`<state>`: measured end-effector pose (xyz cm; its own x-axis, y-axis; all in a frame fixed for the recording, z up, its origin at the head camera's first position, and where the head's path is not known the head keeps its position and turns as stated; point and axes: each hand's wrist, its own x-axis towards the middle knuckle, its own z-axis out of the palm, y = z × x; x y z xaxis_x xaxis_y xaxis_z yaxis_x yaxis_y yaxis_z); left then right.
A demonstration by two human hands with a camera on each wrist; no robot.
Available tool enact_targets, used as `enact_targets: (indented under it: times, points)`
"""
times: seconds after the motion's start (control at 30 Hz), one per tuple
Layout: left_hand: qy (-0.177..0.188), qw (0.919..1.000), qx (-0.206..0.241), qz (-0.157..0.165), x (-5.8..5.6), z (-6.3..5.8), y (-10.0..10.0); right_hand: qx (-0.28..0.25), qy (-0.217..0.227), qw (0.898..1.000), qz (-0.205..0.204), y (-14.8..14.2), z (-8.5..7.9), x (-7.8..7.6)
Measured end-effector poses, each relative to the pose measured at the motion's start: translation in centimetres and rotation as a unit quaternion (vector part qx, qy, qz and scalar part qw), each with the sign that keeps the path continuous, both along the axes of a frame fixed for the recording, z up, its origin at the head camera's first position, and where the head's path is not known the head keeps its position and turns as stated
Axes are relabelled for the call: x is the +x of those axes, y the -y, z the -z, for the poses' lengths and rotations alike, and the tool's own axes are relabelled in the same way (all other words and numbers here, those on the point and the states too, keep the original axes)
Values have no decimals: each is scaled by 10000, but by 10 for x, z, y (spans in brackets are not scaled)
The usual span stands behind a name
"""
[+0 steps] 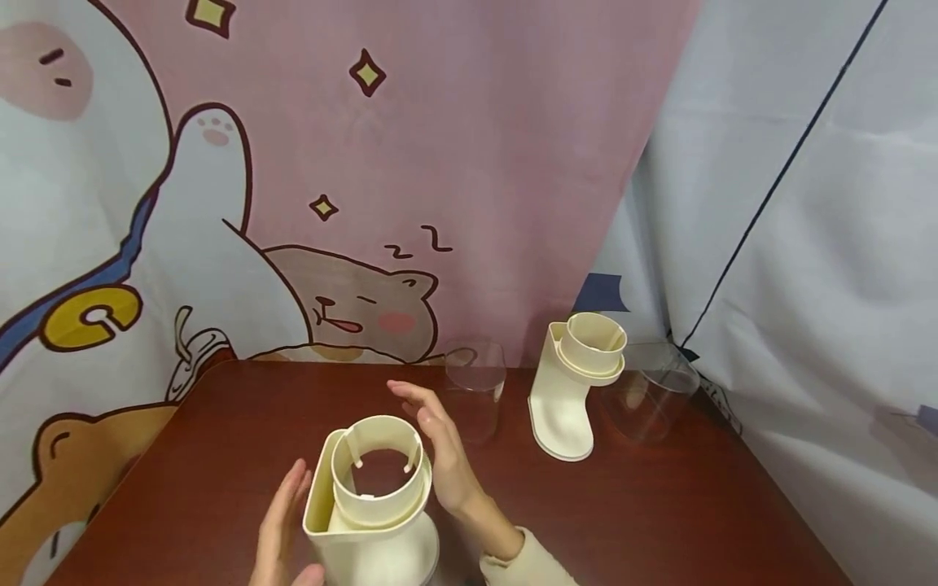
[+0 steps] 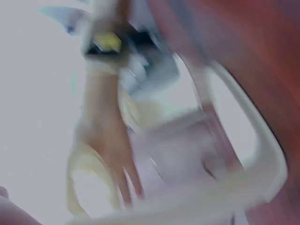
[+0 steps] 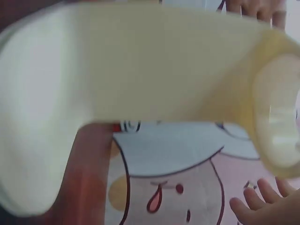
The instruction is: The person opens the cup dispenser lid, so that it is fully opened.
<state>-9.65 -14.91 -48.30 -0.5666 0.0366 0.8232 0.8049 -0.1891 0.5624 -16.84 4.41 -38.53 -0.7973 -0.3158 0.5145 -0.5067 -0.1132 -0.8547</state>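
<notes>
A cream plastic stand with a round collar on top (image 1: 366, 557) is upright at the table's near edge, between both hands. My left hand (image 1: 282, 525) is at its left side, fingers extended. On the other side is my right hand (image 1: 449, 464), fingers straight and pointing up and away, beside the collar. Neither hand curls round the stand; whether either touches it is unclear. In the right wrist view the stand (image 3: 164, 65) spans the frame, with the right hand's fingers (image 3: 267, 194) spread near its collar. The left wrist view is blurred, showing the right hand (image 2: 108, 140) past the stand.
A second, similar cream stand (image 1: 560, 415) is upright toward the back right of the dark red table (image 1: 689, 505). Two clear plastic containers (image 1: 475, 399) (image 1: 648, 399) flank it, hard to see. A cartoon-print curtain (image 1: 513, 163) hangs behind the table.
</notes>
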Motion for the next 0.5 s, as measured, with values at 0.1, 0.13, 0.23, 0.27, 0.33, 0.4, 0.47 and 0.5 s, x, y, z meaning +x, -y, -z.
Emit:
enact_targets:
  times: [0.1, 0.13, 0.23, 0.27, 0.33, 0.4, 0.47, 0.5]
  points:
    - [481, 9983, 270, -211, 9, 3, -16, -65, 339, 9980, -526, 5, -4, 7]
    - [756, 9958, 271, -449, 12, -4, -22, -103, 441, 9970, -630, 6, -5, 9]
    - [1723, 9765, 253, -1266, 19, -31, -34, -122, 454, 9972, -584, 11, -4, 16]
    - [2145, 9666, 326, -1363, 20, -41, -36, -95, 416, 9980, -468, 13, -4, 18]
    - [2791, 9458, 399, -1611, 21, -58, -37, -39, 269, 9995, -167, 17, -1, 25]
    - [3234, 9297, 394, -1719, 21, -72, -36, 42, 175, 9998, 121, 22, 1, 33]
    - [3366, 9243, 309, -1774, 19, -83, -33, 102, 197, 9992, 325, 26, 3, 42]
    - [3340, 9253, 267, -1775, 18, -87, -31, 115, 243, 9989, 375, 28, 3, 47]
